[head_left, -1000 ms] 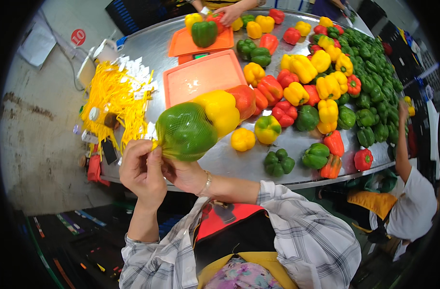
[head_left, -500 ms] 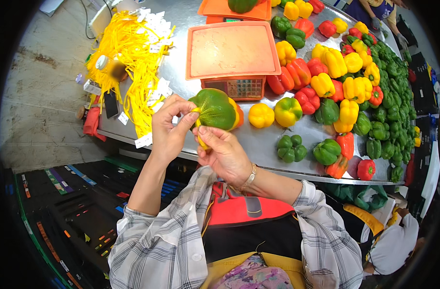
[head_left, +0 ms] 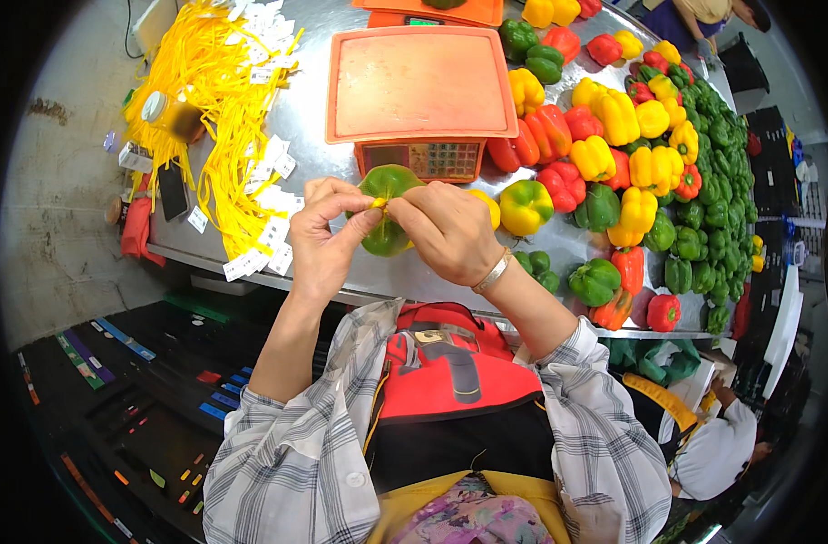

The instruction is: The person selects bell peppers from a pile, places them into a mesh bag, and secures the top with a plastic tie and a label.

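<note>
Before me, both hands work at the gathered yellow neck (head_left: 379, 203) of a net bag. Inside its stretched mesh is a green bell pepper (head_left: 389, 179), held just above the metal table. My left hand (head_left: 321, 238) pinches the neck between thumb and fingers. From the other side my right hand (head_left: 452, 234) is closed on the same twisted end, its fingertips partly hidden behind its knuckles. A yellow bell pepper (head_left: 487, 208) peeks out beyond the right hand, beside a yellow-green bell pepper (head_left: 526, 207).
An orange weighing scale (head_left: 423, 86) stands just behind my hands. Yellow net bags (head_left: 219, 100) with white tags lie heaped at left, near a jar (head_left: 171, 115) and a phone (head_left: 172, 191). Red, yellow and green bell peppers (head_left: 632, 168) cover the right side. A co-worker (head_left: 704, 18) stands far right.
My right hand has risen and turned over, now closed at the neck beside the left fingertips. The bagged pepper has turned its gathered end toward me. The whole view has shifted slightly.
</note>
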